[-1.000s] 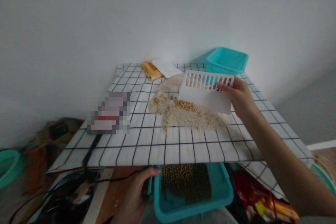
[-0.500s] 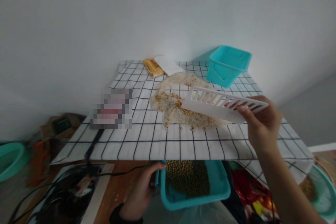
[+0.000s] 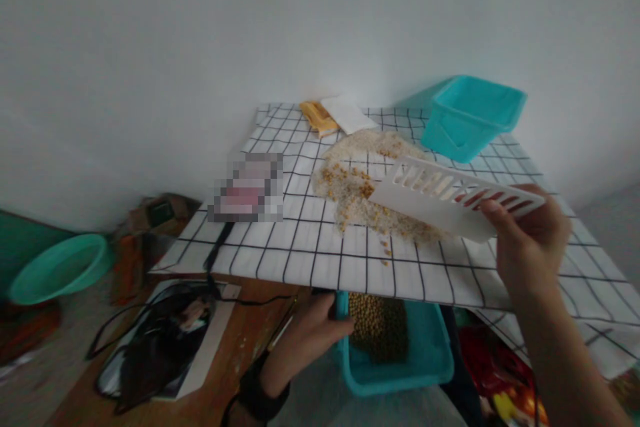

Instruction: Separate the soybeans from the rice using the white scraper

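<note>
My right hand [image 3: 533,240] is closed on one end of a white slotted plastic board [image 3: 435,197], held on edge over the table. Beneath and beside its far end lie scattered yellow beans [image 3: 350,177] mixed into a patch of pale grains [image 3: 367,210]. Below the table's front edge, my left hand [image 3: 317,327] grips the left rim of a turquoise plastic bin [image 3: 400,383], thumb over the rim. Yellow and darker beans [image 3: 377,327] cover part of its bottom. The fingers outside the bin are partly hidden.
A second turquoise bin [image 3: 473,117] stands at the table's back right. White paper [image 3: 347,113] and a yellow packet [image 3: 319,118] lie at the back. A pixelated device [image 3: 247,187] with a black cable rests left on the checked cloth [image 3: 280,253]. A green basin [image 3: 63,270] sits on the floor.
The camera view has turned left, so the table appears farther right. Several beans now lie nearer the front edge. My left thumb reaches farther over the bin's rim; the right hand keeps the board.
</note>
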{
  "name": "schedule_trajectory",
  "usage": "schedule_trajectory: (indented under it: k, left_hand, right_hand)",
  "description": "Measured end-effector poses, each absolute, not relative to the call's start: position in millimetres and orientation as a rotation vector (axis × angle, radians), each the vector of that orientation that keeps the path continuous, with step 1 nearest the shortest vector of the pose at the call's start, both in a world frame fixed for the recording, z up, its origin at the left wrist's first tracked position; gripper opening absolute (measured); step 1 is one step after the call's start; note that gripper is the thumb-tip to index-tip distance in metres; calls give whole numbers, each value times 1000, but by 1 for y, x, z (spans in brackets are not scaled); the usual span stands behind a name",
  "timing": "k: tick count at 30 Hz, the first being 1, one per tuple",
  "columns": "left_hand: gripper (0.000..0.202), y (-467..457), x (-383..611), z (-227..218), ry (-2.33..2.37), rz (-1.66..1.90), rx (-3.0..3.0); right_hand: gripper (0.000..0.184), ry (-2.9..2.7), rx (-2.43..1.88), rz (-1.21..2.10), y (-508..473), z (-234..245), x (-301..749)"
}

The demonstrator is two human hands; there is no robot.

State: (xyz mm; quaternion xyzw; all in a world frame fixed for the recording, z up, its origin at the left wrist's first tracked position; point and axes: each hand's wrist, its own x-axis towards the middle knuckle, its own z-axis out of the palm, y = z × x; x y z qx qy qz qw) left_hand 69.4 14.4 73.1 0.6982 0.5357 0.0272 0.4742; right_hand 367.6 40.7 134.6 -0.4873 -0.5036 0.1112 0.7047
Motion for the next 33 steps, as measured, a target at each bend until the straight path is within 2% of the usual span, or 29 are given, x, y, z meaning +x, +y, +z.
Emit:
schedule_trajectory:
  k: [2, 10, 15, 33]
  left_hand:
    - [17, 11, 76, 79, 1355, 17, 1807]
    - [29, -7, 95, 84, 1508, -137, 2039]
    - [28, -12, 100, 84, 1553, -185, 2097]
    - [32, -14, 97, 79, 1455, -171, 2178]
  right_hand:
    - [17, -1094, -1056, 251, 42, 135, 367]
    - [15, -1021, -1100, 243, 40, 136, 363]
    - [17, -998, -1103, 238, 42, 134, 364]
    - [21, -940, -1044, 258, 41, 133, 364]
